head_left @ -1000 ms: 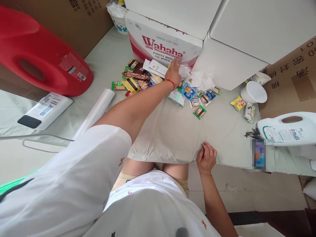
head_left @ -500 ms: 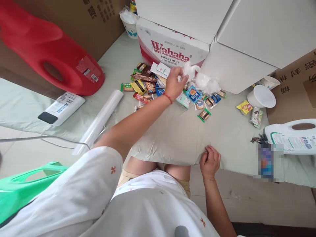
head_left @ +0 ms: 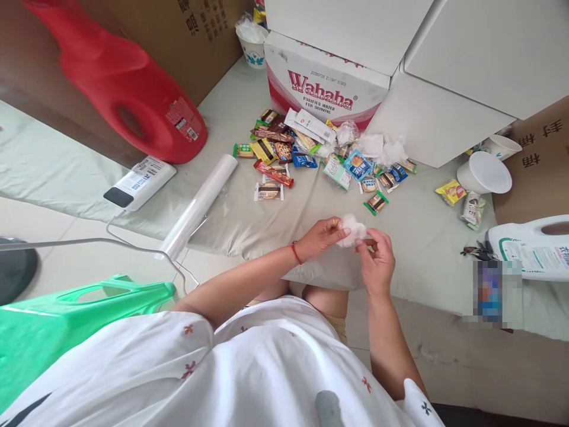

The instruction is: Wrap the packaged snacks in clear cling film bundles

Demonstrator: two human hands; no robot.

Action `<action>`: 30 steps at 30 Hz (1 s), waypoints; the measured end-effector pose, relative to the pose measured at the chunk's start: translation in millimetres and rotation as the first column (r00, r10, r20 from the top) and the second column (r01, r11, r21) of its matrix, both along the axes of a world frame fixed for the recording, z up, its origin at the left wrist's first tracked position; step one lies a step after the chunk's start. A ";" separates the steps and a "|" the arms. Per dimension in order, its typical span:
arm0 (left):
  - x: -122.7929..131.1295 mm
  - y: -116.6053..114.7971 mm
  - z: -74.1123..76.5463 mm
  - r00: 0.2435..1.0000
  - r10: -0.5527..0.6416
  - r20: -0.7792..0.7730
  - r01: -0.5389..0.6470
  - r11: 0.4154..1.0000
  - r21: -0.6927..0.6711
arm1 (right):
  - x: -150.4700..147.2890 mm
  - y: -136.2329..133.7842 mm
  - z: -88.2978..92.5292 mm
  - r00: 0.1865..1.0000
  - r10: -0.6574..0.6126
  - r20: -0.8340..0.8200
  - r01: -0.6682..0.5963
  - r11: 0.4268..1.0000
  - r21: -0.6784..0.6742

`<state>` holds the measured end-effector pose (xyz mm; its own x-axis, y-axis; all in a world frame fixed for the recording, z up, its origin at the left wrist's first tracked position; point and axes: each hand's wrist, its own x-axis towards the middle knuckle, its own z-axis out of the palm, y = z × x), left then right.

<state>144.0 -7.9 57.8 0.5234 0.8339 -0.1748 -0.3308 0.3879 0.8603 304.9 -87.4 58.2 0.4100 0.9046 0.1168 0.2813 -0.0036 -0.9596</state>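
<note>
A crumpled, translucent white plastic bag (head_left: 353,230) is held between both hands above the front edge of the cloth-covered table. My left hand (head_left: 317,239), with a red string at the wrist, pinches its left side. The fingers of my right hand (head_left: 377,261) grip its right side. Beyond them lies a pile of wrapped snacks, among them a blue packet (head_left: 359,165), a red packet (head_left: 274,173) and a small green-ended packet (head_left: 376,203). More crumpled clear plastic (head_left: 391,152) rests at the back of the pile, beside long white sachets (head_left: 315,126).
A Wahaha carton (head_left: 326,83) stands behind the pile. To the left are a red jug (head_left: 155,118), a white box-shaped device (head_left: 141,182) and a plastic film roll (head_left: 200,204). A white bowl (head_left: 484,173) and a white jug (head_left: 533,249) sit right. A green stool (head_left: 89,302) stands below left.
My left hand has drawn back from the pile toward me with a crumpled plastic bag. My right hand has risen from the table edge and taken hold of it too.
</note>
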 end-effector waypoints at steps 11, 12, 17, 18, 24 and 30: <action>-13.4 -13.7 -3.4 0.992 0.129 0.011 -0.128 0.990 -0.056 | 1.6 -4.6 -3.4 0.990 0.025 -0.136 -0.031 0.999 -0.040; -11.6 -16.7 -3.8 0.994 0.105 0.020 -0.103 0.991 -0.079 | 0.0 -3.7 -2.6 0.993 0.065 -0.099 -0.070 0.997 -0.044; -20.4 -17.4 -8.4 0.977 0.173 0.122 -0.122 0.932 -0.341 | 10.6 -3.3 -4.8 0.973 -0.113 -0.199 0.102 0.993 -0.061; -25.5 -15.8 -9.9 0.970 0.209 0.124 -0.150 0.916 -0.372 | 16.8 -4.1 -5.8 0.952 -0.162 -0.260 0.146 0.986 -0.081; -46.6 -20.3 -18.6 0.969 0.231 0.086 -0.174 0.887 -0.427 | 49.6 8.4 -1.7 0.873 -0.213 -0.438 0.165 0.975 -0.147; -41.0 -31.4 -17.5 0.978 0.207 -0.026 -0.206 0.938 -0.279 | 47.3 23.6 12.4 0.827 -0.240 -0.508 0.179 0.970 -0.166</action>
